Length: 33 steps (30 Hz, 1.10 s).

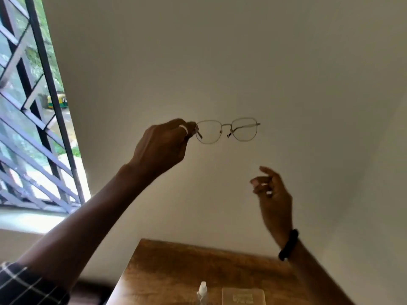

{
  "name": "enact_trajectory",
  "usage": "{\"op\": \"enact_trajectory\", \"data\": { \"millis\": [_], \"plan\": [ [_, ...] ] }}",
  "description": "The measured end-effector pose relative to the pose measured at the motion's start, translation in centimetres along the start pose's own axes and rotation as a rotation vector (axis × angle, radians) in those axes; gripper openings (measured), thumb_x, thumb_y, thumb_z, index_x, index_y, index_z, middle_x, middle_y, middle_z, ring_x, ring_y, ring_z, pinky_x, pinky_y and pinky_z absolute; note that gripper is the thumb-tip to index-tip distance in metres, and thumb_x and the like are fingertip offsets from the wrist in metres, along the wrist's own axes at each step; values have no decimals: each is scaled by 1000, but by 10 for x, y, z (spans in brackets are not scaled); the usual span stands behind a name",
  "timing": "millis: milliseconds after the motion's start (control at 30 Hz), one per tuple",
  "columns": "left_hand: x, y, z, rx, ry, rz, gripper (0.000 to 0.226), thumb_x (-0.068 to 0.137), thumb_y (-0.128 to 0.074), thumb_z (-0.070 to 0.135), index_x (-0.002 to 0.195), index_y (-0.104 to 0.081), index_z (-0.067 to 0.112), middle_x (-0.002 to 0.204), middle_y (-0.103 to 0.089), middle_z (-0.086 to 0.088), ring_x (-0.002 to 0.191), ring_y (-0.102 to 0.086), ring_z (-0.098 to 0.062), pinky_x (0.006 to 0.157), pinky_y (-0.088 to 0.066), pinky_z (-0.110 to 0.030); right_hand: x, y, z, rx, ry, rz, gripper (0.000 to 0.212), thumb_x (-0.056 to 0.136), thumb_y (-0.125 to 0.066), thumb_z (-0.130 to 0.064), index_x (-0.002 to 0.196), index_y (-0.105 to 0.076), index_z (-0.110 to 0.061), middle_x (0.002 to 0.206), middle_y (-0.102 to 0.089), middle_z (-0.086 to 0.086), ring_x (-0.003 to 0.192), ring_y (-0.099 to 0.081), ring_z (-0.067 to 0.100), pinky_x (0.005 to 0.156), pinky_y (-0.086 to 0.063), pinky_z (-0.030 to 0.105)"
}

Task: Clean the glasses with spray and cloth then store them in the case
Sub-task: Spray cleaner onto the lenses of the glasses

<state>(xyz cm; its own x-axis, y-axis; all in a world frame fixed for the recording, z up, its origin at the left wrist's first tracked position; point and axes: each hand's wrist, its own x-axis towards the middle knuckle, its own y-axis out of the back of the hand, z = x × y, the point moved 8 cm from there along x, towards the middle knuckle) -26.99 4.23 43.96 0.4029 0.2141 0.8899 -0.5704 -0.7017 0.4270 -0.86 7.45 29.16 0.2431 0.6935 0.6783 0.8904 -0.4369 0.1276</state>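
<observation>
2 hands are up in my feed. The left hand (pixel 163 146) pinches the glasses (pixel 227 125) at the outer corner of 1 lens, right by the hinge, with thumb and fingertips (pixel 186 129) clamped on the thin metal frame. The glasses reach out from those fingertips toward the right hand's side. The lenses are upright and face me, and the arms look folded in behind them. All of it is held in the air against the plain wall (pixel 220 51). The right hand (pixel 275 199) hovers below the far lens, well apart from the frame, fingers loosely curled and gripping nothing. A black band (pixel 288 245) circles its wrist. Far beneath both sets of fingers I see a wooden table (pixel 176 265). On it stands a small spray bottle (pixel 202 291), with a clear flat box (pixel 243 297) just beside it. Beyond the left hand's knuckles is a barred window (pixel 33 128).
</observation>
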Motion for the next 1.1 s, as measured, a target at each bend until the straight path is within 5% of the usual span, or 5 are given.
{"op": "enact_trajectory", "data": {
  "millis": [267, 467, 600, 933, 1100],
  "plan": [
    [-35, -3, -25, 69, 79, -93, 19, 98, -53, 12, 106, -69, 5, 94, -74, -12, 77, -71, -38, 58, -56, -45, -205, -104, 139, -145, -390, -318, 71, 87, -70, -26, 144, -29, -37, 136, -49, -4, 122, -51, 13, 91, -54, 31],
    [-55, -5, -40, 92, 107, -144, 21, 96, -53, 6, 109, -70, 4, 94, -74, -12, 79, -71, -38, 61, -56, -46, -275, -110, 154, -245, -265, -414, 82, 84, -65, -51, 149, -21, -29, 152, -29, -1, 134, -40, 19, 91, -56, 42],
    [-64, -9, -47, 110, 118, -183, 22, 96, -54, 5, 110, -70, 3, 95, -74, -11, 79, -71, -37, 62, -56, -45, -294, -114, 158, -297, -184, -437, 88, 80, -75, -39, 148, -19, -36, 158, -16, -1, 135, -40, 22, 89, -59, 36],
    [-70, -16, -42, 118, 74, -230, 21, 98, -57, 8, 111, -71, -1, 91, -74, -14, 71, -68, -35, 58, -55, -40, -313, -131, 171, -436, -158, -501, 100, 67, -88, -19, 146, -28, -29, 143, -49, 7, 118, -59, 26, 90, -56, 36],
    [-70, -15, -43, 123, 75, -254, 19, 97, -58, 7, 109, -71, -2, 88, -72, -13, 69, -67, -35, 58, -55, -40, -303, -137, 173, -498, -179, -493, 95, 62, -90, -11, 139, -36, -23, 123, -66, 9, 94, -70, 24, 70, -61, 33]
  ]
}}
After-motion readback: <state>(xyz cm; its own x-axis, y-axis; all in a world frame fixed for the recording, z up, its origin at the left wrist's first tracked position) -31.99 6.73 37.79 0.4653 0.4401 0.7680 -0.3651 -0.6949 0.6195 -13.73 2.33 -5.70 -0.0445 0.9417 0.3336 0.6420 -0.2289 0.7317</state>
